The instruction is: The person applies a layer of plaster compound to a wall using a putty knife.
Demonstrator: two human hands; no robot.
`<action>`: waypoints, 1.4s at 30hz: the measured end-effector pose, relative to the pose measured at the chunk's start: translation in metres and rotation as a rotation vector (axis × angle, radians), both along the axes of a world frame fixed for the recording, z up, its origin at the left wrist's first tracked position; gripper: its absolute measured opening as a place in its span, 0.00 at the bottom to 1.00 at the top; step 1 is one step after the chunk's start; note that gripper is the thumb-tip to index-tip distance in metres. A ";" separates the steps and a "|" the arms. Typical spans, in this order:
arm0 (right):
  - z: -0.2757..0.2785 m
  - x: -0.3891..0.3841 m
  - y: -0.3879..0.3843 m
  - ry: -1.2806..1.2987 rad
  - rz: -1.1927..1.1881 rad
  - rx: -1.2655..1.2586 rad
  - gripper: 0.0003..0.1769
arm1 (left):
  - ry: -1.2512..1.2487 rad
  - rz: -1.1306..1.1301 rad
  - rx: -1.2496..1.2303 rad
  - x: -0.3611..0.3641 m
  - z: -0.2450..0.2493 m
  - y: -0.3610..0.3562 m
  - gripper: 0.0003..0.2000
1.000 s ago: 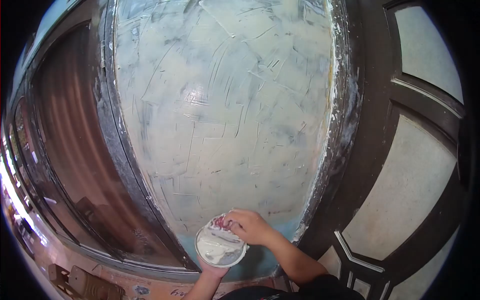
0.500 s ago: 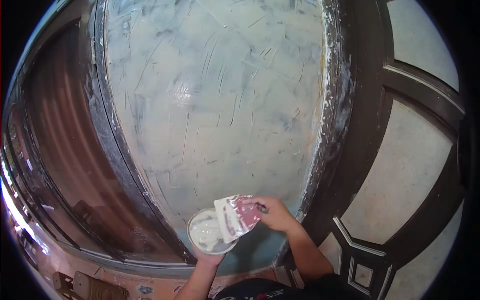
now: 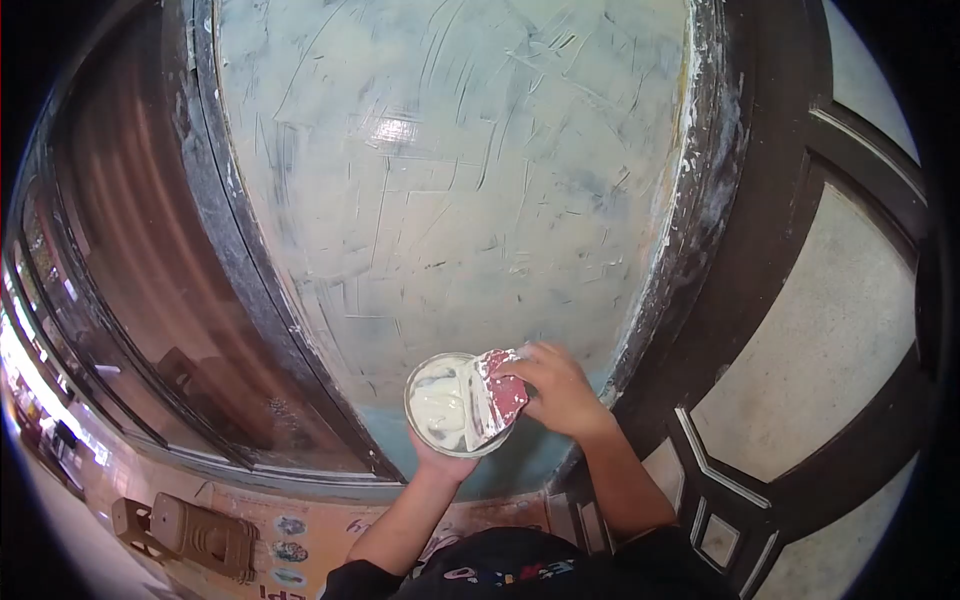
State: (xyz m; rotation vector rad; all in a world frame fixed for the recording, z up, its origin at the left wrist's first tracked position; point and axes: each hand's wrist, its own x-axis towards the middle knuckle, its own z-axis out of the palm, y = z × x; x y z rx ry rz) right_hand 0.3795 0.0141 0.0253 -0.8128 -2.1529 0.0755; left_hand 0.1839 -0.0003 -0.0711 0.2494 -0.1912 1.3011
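My left hand (image 3: 442,462) grips a round tub (image 3: 412,422) from below, its fingers mostly hidden under it. White putty (image 3: 440,405) lies smeared inside the tub. In my right hand (image 3: 555,388) is a flat red putty scraper (image 3: 508,397), its face streaked with white. The scraper's broad edge dips into the right part of the tub, against the putty. Ahead stands a wall panel (image 3: 450,230) coated in pale, streaky putty, with bluish patches showing through and many scratch-like ridges.
Dark frames, speckled with white, border the panel; a brown panelled door (image 3: 740,300) is at right. Dark glass (image 3: 150,250) stands at left. Brown plastic stools (image 3: 205,535) sit on the floor at lower left, beside a printed orange sheet (image 3: 290,545).
The tub has moved up and right. The scraper has turned and now reaches into the putty, where before it was over the tub's right rim. My view has shifted slightly.
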 end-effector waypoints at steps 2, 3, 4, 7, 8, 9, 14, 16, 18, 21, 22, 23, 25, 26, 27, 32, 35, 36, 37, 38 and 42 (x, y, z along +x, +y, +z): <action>0.005 0.003 -0.003 -0.092 -0.102 0.055 0.18 | 0.068 0.059 -0.016 0.003 0.003 0.001 0.31; 0.004 0.005 -0.002 -0.096 -0.093 0.054 0.18 | 0.044 0.042 -0.039 0.003 0.006 0.001 0.31; 0.003 0.006 -0.001 -0.086 -0.108 0.099 0.20 | 0.041 0.049 -0.043 0.003 0.006 0.000 0.31; -0.007 0.015 0.004 -0.065 -0.117 0.144 0.20 | 0.057 0.089 -0.040 0.008 0.005 0.001 0.33; -0.010 0.018 0.006 -0.050 -0.114 0.149 0.19 | 0.055 0.093 -0.041 0.010 0.006 0.000 0.33; -0.013 0.021 0.008 0.005 -0.126 0.196 0.20 | 0.064 0.107 -0.031 0.012 0.007 -0.001 0.33; -0.034 0.037 0.010 0.236 -0.115 0.011 0.18 | 0.096 0.143 -0.034 0.022 0.007 -0.005 0.33; -0.040 0.040 0.009 0.497 -0.034 -0.305 0.10 | 0.058 0.105 0.018 0.027 0.004 -0.006 0.32; -0.064 0.046 0.021 0.517 -0.014 -0.208 0.08 | 0.064 0.131 0.032 0.033 0.001 -0.005 0.32; -0.082 0.052 0.027 0.808 0.087 -0.621 0.10 | 0.056 0.099 0.011 0.041 0.002 -0.005 0.32; -0.079 0.051 0.029 0.813 0.080 -0.607 0.10 | 0.066 0.109 -0.009 0.044 0.002 -0.005 0.31; -0.072 0.049 0.030 0.927 0.110 -0.627 0.12 | 0.116 0.133 -0.049 0.047 0.003 -0.006 0.31; -0.053 0.054 0.033 1.044 0.144 -0.682 0.14 | 0.128 0.089 0.023 0.050 0.008 -0.009 0.33; -0.041 0.058 0.039 1.053 0.136 -0.667 0.14 | 0.137 0.060 0.082 0.051 0.010 -0.010 0.34; -0.028 0.061 0.047 1.069 0.164 -0.613 0.14 | 0.146 0.059 0.096 0.051 0.009 -0.011 0.34; 0.086 0.076 0.079 1.279 0.308 -0.480 0.16 | 0.152 0.026 0.023 0.048 0.013 -0.013 0.33; 0.148 0.084 0.101 1.280 0.333 -0.357 0.16 | 0.185 0.032 0.006 0.043 0.012 -0.016 0.32; 0.165 0.087 0.111 1.322 0.319 -0.343 0.15 | 0.187 0.029 0.011 0.042 0.010 -0.015 0.32; 0.173 0.087 0.116 1.365 0.306 -0.329 0.15 | 0.211 0.054 0.001 0.040 0.010 -0.015 0.32; 0.172 0.088 0.117 1.367 0.305 -0.326 0.15 | 0.235 0.078 -0.010 0.038 0.010 -0.015 0.32; 0.134 0.087 0.112 1.382 0.263 -0.413 0.16 | 0.186 0.010 -0.010 0.028 0.016 -0.026 0.32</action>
